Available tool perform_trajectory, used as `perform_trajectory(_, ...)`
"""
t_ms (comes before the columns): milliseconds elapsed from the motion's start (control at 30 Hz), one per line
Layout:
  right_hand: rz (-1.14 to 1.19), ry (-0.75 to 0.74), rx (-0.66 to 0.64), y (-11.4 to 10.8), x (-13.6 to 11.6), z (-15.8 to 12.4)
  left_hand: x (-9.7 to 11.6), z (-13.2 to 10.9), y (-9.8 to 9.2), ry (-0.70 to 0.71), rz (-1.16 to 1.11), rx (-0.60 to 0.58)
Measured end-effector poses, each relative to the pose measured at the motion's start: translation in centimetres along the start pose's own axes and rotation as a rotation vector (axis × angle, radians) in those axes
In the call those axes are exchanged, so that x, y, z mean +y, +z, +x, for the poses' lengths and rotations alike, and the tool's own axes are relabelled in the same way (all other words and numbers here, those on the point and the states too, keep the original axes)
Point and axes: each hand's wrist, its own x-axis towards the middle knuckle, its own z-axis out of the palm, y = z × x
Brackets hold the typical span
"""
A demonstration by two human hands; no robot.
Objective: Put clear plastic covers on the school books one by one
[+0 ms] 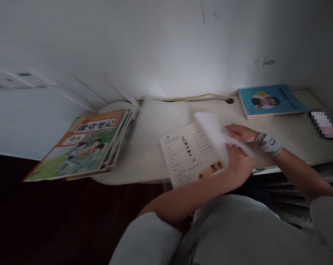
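An open book (180,154) with printed text and small pictures lies on the white desk (152,129), near its front edge. Its right side is covered by a pale, blurred page or sheet (210,129). My left hand (239,165) rests on the lower right part of this sheet, fingers extended. Just above and to the right, my right hand (242,133) lies on the sheet too, fingers stretched to the left, with a grey band on the wrist. What is under both palms is hidden.
A stack of books (86,143) overhangs the desk's left end. Blue books (271,101) lie at the back right, beside a phone (325,124). A yellow cable (194,98) runs along the wall to a hole.
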Motion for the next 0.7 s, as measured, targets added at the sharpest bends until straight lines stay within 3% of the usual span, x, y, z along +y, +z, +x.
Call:
perform_trajectory(133, 0.123, -0.026, -0.001, -0.7, 0.4, -0.5, 0.2, 2.1, 1.3, -0.125, -0.014, -0.087)
perform_trajectory(267, 0.104, -0.028, 0.000, -1.2, -0.3, -3.3, -0.5, 2.8, 1.3, -0.156, -0.055, -0.098)
perform_trajectory(333, 0.027, 0.030, 0.147, -1.4, -0.7, -5.5, -1.2, 2.7, 0.8, -0.172, -0.070, -0.087)
perform_trajectory(400, -0.034, 0.166, 0.387, -1.1, -0.9, -7.8, -2.0, 2.5, 0.2, -0.190, -0.075, -0.043)
perform_trajectory(467, 0.010, 0.316, 0.538, -0.4, -1.0, -9.5, -2.5, 2.4, -0.2, -0.190, -0.070, 0.010)
perform_trajectory(600, 0.135, 0.375, 0.511, 1.8, -1.8, -10.0, -2.5, 2.9, -0.2, -0.187, -0.066, 0.024)
perform_trajectory(700, -0.064, 0.329, 0.510, 3.1, -2.9, -8.6, -2.9, 3.4, -0.1, -0.151, -0.098, -0.047)
